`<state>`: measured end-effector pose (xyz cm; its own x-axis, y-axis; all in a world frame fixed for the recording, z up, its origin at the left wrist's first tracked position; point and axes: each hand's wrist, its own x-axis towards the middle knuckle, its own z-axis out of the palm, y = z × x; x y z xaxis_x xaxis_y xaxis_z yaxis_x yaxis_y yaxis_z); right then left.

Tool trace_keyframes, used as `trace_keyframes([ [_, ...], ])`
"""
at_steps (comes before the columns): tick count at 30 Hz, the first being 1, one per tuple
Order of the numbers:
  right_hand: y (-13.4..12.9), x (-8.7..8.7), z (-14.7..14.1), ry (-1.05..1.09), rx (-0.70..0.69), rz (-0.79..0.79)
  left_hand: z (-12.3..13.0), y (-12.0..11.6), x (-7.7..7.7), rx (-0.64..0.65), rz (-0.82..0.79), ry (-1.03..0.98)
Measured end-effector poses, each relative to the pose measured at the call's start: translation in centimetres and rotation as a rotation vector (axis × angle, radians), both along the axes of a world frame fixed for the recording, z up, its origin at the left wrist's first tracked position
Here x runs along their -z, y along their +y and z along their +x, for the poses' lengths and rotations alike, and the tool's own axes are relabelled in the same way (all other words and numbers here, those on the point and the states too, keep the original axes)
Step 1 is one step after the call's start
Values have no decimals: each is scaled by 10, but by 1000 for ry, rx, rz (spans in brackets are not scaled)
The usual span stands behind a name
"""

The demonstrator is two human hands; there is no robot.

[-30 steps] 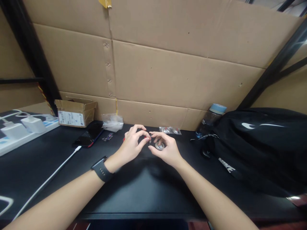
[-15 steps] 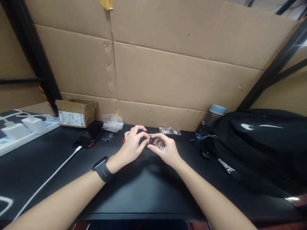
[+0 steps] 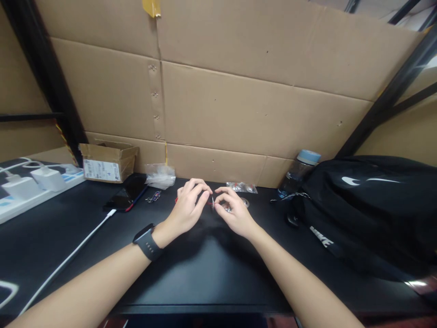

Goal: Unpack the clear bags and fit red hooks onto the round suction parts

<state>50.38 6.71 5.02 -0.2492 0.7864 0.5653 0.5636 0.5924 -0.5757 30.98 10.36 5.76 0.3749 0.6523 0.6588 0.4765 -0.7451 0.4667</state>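
Between my hands a small thin round piece (image 3: 213, 203) stands nearly edge-on, with a bit of red at its left side. My right hand (image 3: 235, 213) pinches it between thumb and fingertips. My left hand (image 3: 189, 207), wearing a dark watch (image 3: 148, 240), has thumb and fingers drawn together just left of it; what they grip is hidden. A red item (image 3: 176, 200) peeks out behind the left hand. Clear round pieces (image 3: 245, 202) lie behind the right hand, partly covered by it. Farther back lies a clear packet (image 3: 241, 187) holding round parts.
At left are a power strip (image 3: 73, 177) with chargers, a cardboard box (image 3: 107, 161), a phone (image 3: 126, 193), plastic bags (image 3: 160, 176) and a small trinket (image 3: 153, 197). A bottle (image 3: 298, 173) and black bag (image 3: 372, 214) stand at right. Cardboard (image 3: 221, 105) walls the back.
My left fingertips have pulled slightly back left from the small piece, and its face has turned edge-on. More clear round pieces show behind my right hand.
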Motion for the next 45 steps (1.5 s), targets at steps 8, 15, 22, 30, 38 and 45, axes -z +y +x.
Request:
trace_keyframes([
  [8,3,-3,11,-120,16,23,4,3,15,-1,-52,197],
  [15,6,-2,18,-221,36,-8,5,11,20,21,-110,229],
  [22,11,3,39,-668,267,-93,-1,17,21,-15,-109,306],
  [30,18,0,43,-798,322,-158,-3,23,24,-73,-142,299],
  [38,17,5,26,-133,121,-145,1,24,22,62,-304,128],
  [45,13,12,4,367,-18,-313,8,29,27,295,-475,-193],
])
